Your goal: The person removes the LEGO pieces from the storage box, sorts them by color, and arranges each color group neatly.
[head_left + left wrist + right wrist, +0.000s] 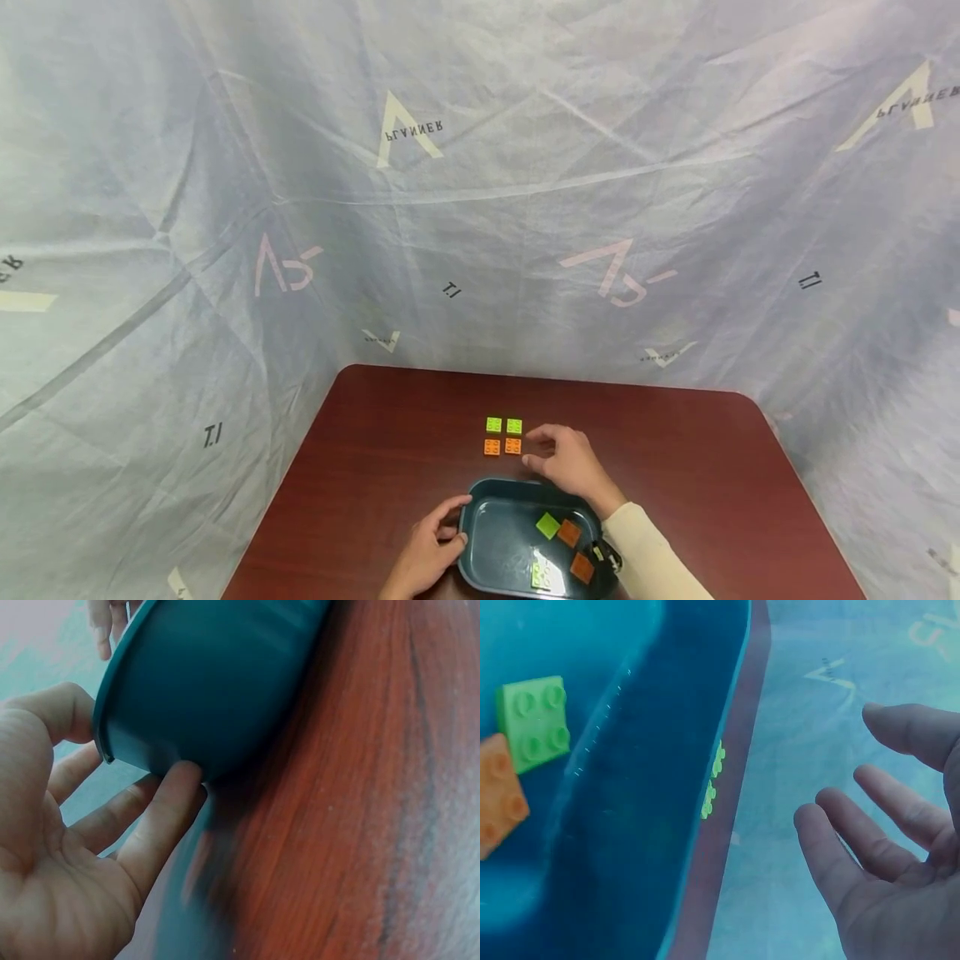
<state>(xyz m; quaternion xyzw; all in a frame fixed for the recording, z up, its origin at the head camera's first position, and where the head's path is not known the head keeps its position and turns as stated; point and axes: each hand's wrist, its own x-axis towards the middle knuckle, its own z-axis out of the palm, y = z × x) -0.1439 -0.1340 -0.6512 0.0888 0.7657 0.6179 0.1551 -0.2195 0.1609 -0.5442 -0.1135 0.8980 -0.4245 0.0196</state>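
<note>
At the near side of the table a dark teal tray (498,550) holds two green bricks, one green brick (547,526) lying beside an orange brick (568,533). A second orange brick (581,568) is nearer its right end. My left hand (426,550) holds the tray's left end, thumb at the rim and fingers against the outer wall (202,690). Beyond the tray, two green bricks (513,427) stand in a row behind two orange bricks (513,446). Just right of these, my right hand (568,462) hovers with fingers and thumb apart, holding nothing.
A dark red wooden table (360,467) lies under everything. Grey printed cloth (480,208) hangs behind it and on both sides. A small black item (609,557) sits by the right cuff, at the tray's right end.
</note>
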